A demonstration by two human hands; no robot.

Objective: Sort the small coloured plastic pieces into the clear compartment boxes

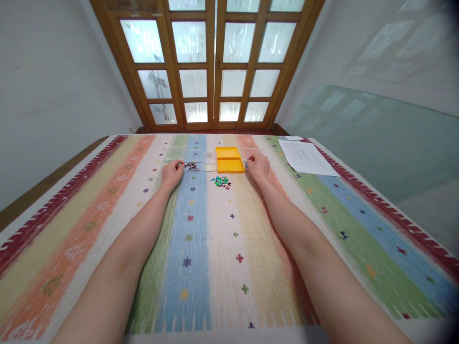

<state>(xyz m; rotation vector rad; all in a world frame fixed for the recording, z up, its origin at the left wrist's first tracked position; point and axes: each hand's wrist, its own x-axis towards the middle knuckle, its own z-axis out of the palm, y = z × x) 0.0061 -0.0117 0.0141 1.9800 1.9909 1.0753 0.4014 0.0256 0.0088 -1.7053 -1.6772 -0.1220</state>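
Note:
My left hand (172, 174) is closed in a pinch at the left edge of a clear open box, beside small dark red pieces (191, 166). What its fingertips hold, if anything, is too small to tell. My right hand (258, 166) also pinches, just right of an open yellow box (229, 156). Tiny blue bits (246, 164) show at its fingertips; whether they are gripped or lie in the clear box there cannot be seen. Some small yellow pieces (234, 167) lie in the yellow box. In front of it is a loose heap of mixed green, blue and red pieces (222, 182).
A striped, patterned cloth (190, 239) covers the table. Printed white paper (308, 156) lies toward the back right. Between the dark red pieces and the yellow box sits another clear box (210, 167) with pale pieces. Wooden doors with glass panes (196, 86) stand beyond the table.

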